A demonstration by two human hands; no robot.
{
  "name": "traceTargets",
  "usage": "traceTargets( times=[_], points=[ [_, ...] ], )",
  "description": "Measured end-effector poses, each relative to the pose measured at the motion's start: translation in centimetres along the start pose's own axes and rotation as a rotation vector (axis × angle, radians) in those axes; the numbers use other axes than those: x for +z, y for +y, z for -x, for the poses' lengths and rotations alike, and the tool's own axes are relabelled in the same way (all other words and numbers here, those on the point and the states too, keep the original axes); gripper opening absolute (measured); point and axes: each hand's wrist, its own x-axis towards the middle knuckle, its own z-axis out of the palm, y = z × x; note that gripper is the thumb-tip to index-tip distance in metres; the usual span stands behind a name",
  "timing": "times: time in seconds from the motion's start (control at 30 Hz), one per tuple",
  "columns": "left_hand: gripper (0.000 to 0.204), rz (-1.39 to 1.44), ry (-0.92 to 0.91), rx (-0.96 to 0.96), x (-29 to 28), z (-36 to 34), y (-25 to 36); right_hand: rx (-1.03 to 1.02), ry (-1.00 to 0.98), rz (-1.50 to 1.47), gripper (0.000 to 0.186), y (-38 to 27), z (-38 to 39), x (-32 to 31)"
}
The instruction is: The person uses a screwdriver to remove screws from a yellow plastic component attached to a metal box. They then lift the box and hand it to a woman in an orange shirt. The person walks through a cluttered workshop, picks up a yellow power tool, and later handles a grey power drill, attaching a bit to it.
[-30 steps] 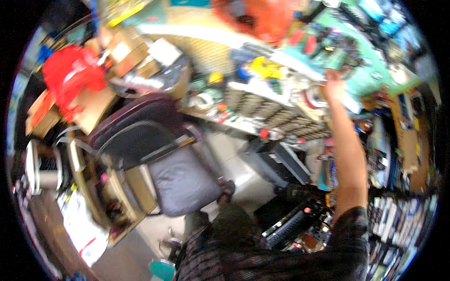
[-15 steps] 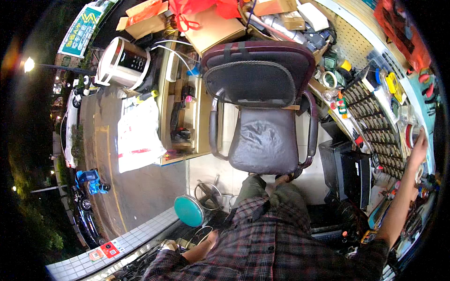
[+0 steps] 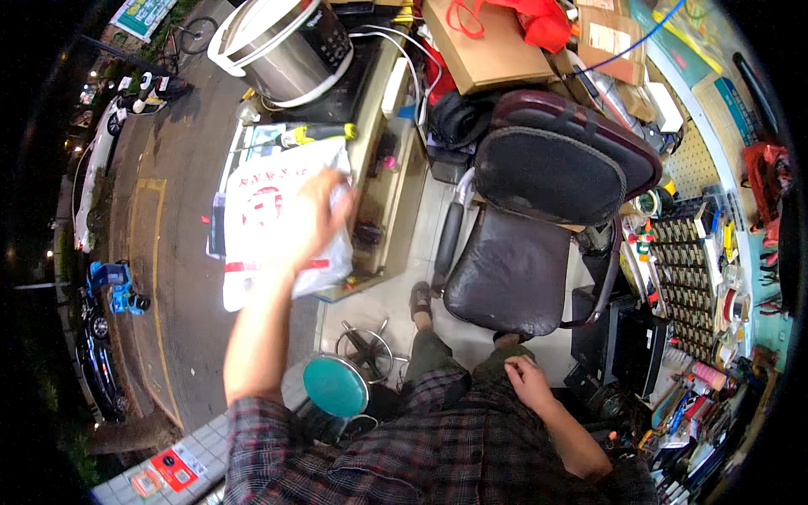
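Observation:
A white plastic bag (image 3: 252,240) with red print lies on the counter at my left. My left hand (image 3: 316,215) is over the bag's right part, its fingers smeared by motion. Whether it grips the bag I cannot make out. Just beyond the bag lies a yellow and black tool handle (image 3: 324,132). My right hand (image 3: 530,383) hangs by my right thigh, holding nothing, its fingers loosely bent and slightly apart.
Ahead stands a dark swivel chair (image 3: 513,273). Beyond the bag sits a steel and white electric cooker (image 3: 290,55). A green round stool (image 3: 336,385) is near my left leg. At right are a rack of small compartments (image 3: 677,286) and piled tools (image 3: 690,412). A cardboard box (image 3: 480,46) is far ahead.
My left hand has risen from low beside me to the white bag. My right hand has left the spools at the right shelf and dropped to my thigh. My view has turned left.

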Motion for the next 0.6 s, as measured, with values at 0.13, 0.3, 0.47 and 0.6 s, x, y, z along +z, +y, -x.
traceTargets(
  times=[0.13, 0.3, 0.47, 0.6],
  points=[
    [0.034, -0.521, -0.069, 0.089, -2.1, -10.1, -13.8, 0.016, 0.101, -0.007, 0.027, -4.5, -1.3, 2.8],
    [0.041, -0.521, -0.318, 0.102, -0.2, -13.4, -20.6, 0.139, 0.109, 0.01, 0.032, -4.3, -0.3, 6.4],
    [0.043, -0.503, -0.337, 0.09, 0.6, -14.0, -20.8, 0.269, 0.092, -0.022, 0.037, -5.2, -0.6, 8.7],
    [0.044, -0.48, -0.387, 0.157, -0.1, -13.7, -21.0, 0.269, 0.082, 0.006, 0.038, -4.6, -1.5, 10.1]
  ],
)
